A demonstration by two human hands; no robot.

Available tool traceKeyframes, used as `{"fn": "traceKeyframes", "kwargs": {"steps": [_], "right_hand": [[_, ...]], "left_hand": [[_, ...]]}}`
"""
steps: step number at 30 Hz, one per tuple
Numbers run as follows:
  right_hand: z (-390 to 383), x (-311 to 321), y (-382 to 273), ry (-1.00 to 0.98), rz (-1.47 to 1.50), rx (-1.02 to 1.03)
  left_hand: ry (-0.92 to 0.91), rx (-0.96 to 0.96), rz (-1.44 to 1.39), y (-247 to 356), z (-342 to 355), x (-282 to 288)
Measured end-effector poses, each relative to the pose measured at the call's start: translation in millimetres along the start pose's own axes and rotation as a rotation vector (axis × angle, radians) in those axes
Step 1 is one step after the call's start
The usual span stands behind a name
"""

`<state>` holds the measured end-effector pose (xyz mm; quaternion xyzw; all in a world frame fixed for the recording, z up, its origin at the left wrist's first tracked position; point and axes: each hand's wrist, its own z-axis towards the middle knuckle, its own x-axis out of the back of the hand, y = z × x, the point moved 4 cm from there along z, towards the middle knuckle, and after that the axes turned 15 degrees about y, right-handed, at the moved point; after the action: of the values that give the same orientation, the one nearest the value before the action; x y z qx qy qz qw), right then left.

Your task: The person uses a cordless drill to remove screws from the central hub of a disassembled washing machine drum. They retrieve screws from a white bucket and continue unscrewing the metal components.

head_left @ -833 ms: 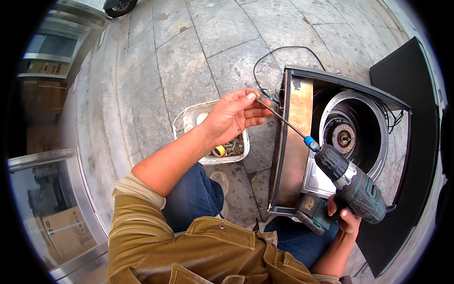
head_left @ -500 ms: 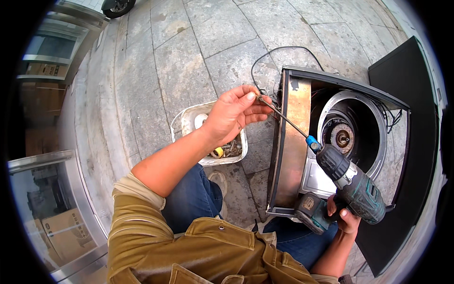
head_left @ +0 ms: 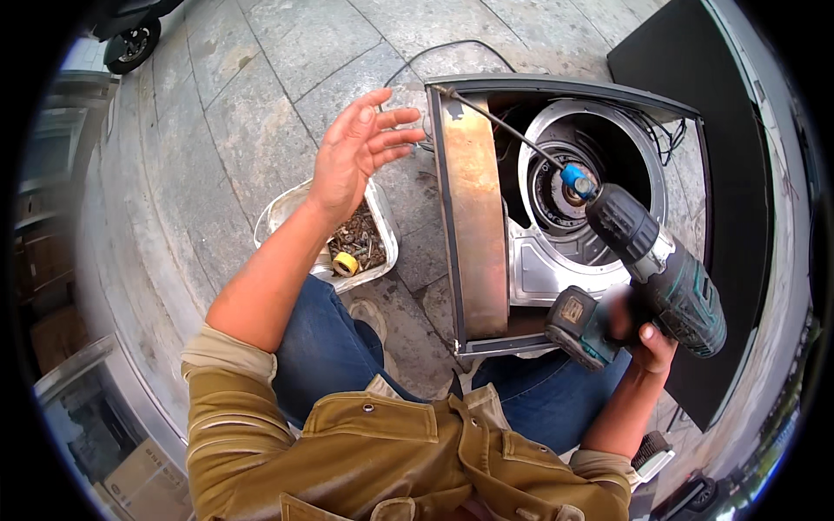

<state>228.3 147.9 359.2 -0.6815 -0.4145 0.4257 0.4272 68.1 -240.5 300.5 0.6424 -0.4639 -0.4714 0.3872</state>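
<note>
My right hand [head_left: 650, 346] grips a dark teal cordless drill [head_left: 647, 234] by its handle. From its chuck a long thin driver bit [head_left: 508, 130] with a blue collar points up and left, its tip over the far left corner of the metal appliance [head_left: 473, 226]. A round silver drum opening [head_left: 599, 148] lies behind the drill. My left hand [head_left: 360, 143] is raised with fingers spread and nothing in them, left of the bit's tip and above a white bucket [head_left: 393, 234]. Inside the bucket are many small screws [head_left: 360, 234] and a yellow tape roll [head_left: 345, 264].
A black cable [head_left: 447, 45] curves over the stone paving [head_left: 287, 78] beyond the appliance. On the right stands a tall black panel [head_left: 738, 156]. A scooter wheel [head_left: 133, 46] shows at the far left, and glass-fronted cabinets [head_left: 104, 417] line the left side.
My left hand has let go of the bit's tip, moved left and spread its fingers. The view has shifted right, so the appliance and bucket appear farther left.
</note>
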Motion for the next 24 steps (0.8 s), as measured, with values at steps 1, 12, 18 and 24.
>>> {"fn": "traceKeyframes", "kwargs": {"steps": [1,12,18,24], "right_hand": [[0,11,-10,0.016,-0.031,0.023],[7,33,-104,0.270,-1.076,-0.072],[59,-5,-69,-0.053,-1.235,-0.083],[86,-7,-32,-0.163,-1.358,-0.015]], "left_hand": [[0.048,-0.106,0.208,-1,9,3],[0.098,-0.896,1.425,-74,56,-97],[0.149,-0.921,1.416,-73,55,-93],[0.178,-0.899,1.259,-58,47,-100]]}}
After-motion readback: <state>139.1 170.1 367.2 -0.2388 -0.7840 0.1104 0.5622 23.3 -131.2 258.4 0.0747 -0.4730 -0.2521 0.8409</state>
